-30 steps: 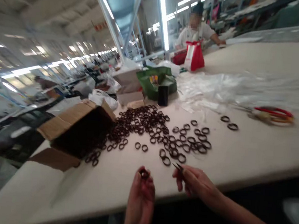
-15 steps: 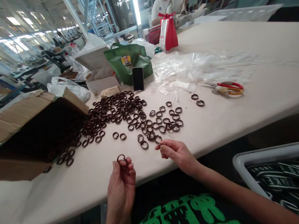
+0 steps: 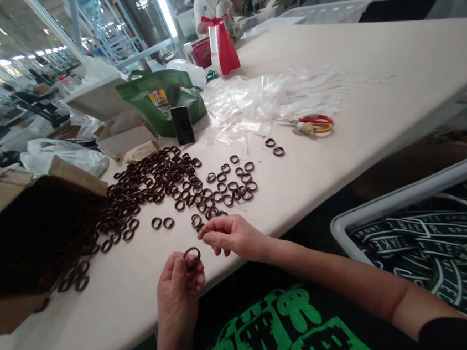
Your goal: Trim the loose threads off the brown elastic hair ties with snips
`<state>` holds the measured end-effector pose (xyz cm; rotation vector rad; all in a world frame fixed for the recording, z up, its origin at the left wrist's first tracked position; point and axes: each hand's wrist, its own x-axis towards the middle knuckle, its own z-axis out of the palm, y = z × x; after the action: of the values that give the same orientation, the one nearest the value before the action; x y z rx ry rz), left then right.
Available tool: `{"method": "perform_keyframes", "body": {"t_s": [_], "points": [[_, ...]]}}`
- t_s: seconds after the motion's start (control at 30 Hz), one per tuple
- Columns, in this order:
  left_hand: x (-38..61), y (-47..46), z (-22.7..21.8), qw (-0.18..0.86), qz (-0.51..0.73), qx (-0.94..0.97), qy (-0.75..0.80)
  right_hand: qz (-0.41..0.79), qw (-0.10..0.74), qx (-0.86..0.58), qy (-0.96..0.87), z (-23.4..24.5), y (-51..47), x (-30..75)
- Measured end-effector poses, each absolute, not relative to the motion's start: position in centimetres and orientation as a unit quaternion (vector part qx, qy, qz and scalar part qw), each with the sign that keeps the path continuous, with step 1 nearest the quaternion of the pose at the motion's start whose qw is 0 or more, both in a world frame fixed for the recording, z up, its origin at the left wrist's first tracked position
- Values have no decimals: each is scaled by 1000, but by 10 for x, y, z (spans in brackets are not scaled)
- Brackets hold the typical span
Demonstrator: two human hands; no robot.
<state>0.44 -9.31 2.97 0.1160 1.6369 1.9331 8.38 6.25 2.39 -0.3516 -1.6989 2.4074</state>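
In the head view my left hand (image 3: 180, 289) is closed around a dark brown ring (image 3: 192, 252), which stands up between thumb and fingers. Just above and to the right is my right hand (image 3: 233, 236), its thumb and forefinger pinched together. Whatever those fingertips hold, if anything, is too small to make out. Loose brown rings lie just beyond the right hand, partly hidden by it. Past them spreads a large heap of the same rings (image 3: 153, 180), reaching towards an open cardboard box (image 3: 78, 181) on the left. Two rings (image 3: 163, 223) lie apart from the heap.
Red-and-yellow-handled scissors (image 3: 313, 126) lie by clear plastic film (image 3: 240, 106). A phone (image 3: 182, 125) leans on a green bag (image 3: 161, 100). Behind stands a red-and-white bag (image 3: 224, 49), near a person (image 3: 207, 11). A grey-rimmed bin (image 3: 345, 223) holds printed black straps.
The view has swung right, so the table's things sit further left. My right hand has moved left, closer to my left hand, which still holds its ring.
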Motion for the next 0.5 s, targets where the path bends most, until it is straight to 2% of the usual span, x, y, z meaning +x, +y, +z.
{"method": "perform_keyframes", "body": {"t_s": [0.13, 0.37, 0.5], "points": [[4, -91, 29, 308, 703, 87, 635, 815, 46, -94, -571, 23, 63, 81], [2, -86, 23, 335, 677, 136, 641, 813, 42, -105, -571, 18, 64, 85], [0, -82, 19, 323, 717, 118, 607, 821, 50, -125, -555, 19, 64, 89]]}}
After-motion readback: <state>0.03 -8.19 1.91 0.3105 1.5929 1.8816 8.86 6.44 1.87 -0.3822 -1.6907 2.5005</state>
